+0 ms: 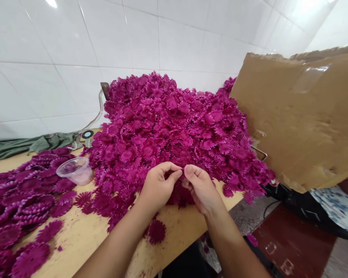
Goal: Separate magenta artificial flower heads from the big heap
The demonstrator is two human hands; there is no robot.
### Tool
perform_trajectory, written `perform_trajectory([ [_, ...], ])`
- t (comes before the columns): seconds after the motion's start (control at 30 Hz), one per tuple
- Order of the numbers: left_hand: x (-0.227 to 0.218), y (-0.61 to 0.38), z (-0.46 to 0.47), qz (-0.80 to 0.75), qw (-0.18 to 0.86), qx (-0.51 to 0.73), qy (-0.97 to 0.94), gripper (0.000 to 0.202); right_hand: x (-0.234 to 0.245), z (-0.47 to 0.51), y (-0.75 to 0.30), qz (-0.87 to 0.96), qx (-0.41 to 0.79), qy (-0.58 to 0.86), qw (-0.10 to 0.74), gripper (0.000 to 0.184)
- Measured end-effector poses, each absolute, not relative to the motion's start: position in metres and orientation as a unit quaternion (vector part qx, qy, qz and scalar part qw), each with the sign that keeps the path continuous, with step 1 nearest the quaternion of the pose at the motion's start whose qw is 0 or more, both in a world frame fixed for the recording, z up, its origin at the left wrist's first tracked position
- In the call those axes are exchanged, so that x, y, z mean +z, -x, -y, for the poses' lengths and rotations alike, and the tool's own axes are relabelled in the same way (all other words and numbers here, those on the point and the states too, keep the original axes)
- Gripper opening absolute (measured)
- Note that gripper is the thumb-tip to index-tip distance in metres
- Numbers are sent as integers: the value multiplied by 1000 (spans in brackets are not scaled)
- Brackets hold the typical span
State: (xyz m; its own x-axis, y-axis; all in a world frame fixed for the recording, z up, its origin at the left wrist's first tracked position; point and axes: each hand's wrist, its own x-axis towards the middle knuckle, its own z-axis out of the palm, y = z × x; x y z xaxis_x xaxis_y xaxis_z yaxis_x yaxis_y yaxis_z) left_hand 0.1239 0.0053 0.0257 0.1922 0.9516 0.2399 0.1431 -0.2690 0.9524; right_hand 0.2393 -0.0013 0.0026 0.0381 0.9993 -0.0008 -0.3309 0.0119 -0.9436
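A big heap of magenta fabric flower pieces (168,127) covers the back of a pale wooden table (84,235). My left hand (158,187) and my right hand (200,187) meet at the heap's near edge, thumbs and fingers pinched together. Both are closed on a magenta flower piece (182,193), mostly hidden behind the fingers. Stacked flower pieces (20,208) lie in rows on the left of the table. A single flower piece (157,231) lies near my left forearm.
A clear plastic cup (75,170) stands among the left stacks. A torn cardboard flap (301,116) rises at right. Green cloth (26,143) and a cable lie by the white tiled wall. Past the table's right edge are a dark red floor (290,243) and patterned fabric (336,206).
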Motion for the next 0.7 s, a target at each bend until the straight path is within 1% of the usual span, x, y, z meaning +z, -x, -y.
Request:
perform_trajectory([
  [0.1, 24, -122, -12, -439, 446, 498, -600, 5, 3, 8, -231, 430, 529, 421, 598, 42],
  [0.17, 24, -116, -22, -464, 432, 536, -558, 4, 5, 21, -224, 463, 501, 427, 594, 36],
  [0.27, 30, -99, -37, -525, 387, 633, -416, 11, 11, 41, -219, 524, 494, 401, 565, 30],
  [0.3, 35, -93, -40, -524, 399, 650, -379, 12, 13, 43, -220, 543, 490, 395, 556, 28],
  [0.37, 43, -85, -38, -488, 454, 638, -385, 18, 14, 37, -226, 558, 460, 416, 552, 22],
  [0.43, 48, -82, -31, -452, 518, 591, -421, 26, 14, 19, -237, 549, 407, 464, 563, 15],
  [0.47, 48, -83, -26, -440, 539, 571, -436, 29, 13, 8, -242, 543, 378, 485, 572, 16],
  [0.5, 47, -83, -22, -432, 550, 557, -448, 32, 12, -2, -246, 538, 344, 505, 580, 22],
  [0.57, 42, -85, -16, -424, 553, 547, -464, 38, 10, -14, -251, 539, 279, 533, 589, 34],
  [0.6, 39, -86, -14, -422, 556, 542, -469, 40, 10, -16, -252, 548, 258, 538, 586, 35],
  [0.63, 36, -86, -13, -421, 563, 533, -471, 43, 10, -15, -250, 563, 251, 536, 577, 34],
  [0.7, 32, -87, -13, -418, 585, 509, -474, 46, 11, -9, -244, 596, 288, 510, 549, 28],
])
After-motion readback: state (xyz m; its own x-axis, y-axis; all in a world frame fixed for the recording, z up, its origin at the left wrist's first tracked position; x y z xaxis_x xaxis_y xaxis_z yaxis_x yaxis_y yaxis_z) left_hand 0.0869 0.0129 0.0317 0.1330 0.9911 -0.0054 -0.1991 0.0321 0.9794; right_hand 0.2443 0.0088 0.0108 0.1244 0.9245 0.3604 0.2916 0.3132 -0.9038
